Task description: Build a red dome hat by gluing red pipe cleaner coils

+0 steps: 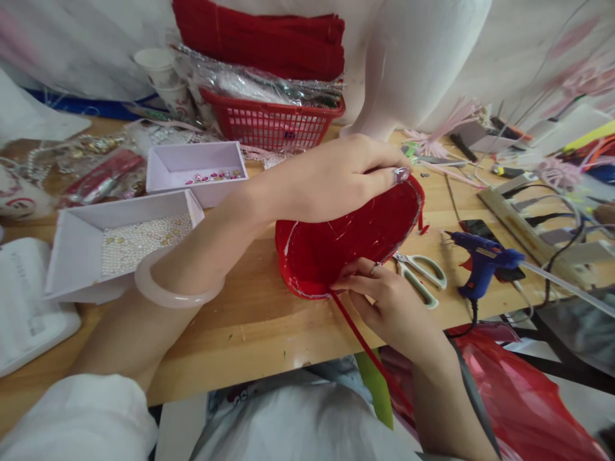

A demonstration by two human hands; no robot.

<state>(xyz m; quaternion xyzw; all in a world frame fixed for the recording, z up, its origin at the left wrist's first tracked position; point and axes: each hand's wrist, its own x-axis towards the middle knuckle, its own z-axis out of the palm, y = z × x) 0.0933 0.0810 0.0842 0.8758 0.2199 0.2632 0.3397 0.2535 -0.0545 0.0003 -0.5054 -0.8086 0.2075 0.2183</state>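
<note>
A red, bowl-like piece [355,230] with a whitish line along its rim rests tilted on the wooden table. My left hand [331,179] reaches across its far side, with the fingertips bent over the far right rim. At the near rim, my right hand [379,288] pinches a narrow red strip [360,339], which hangs over the table edge toward my lap. Green-handled scissors [423,275] lie just right of the piece, partly hidden by it. Farther right stands a blue glue gun [485,256] with a clear stick in its back.
Two white boxes hold pearl beads [144,243] and pink gems [216,176] at the left. Behind are a red basket [273,125] and a white mannequin form [413,57]. A power strip [528,230] with cables lies at the right, near a dark phone [480,229].
</note>
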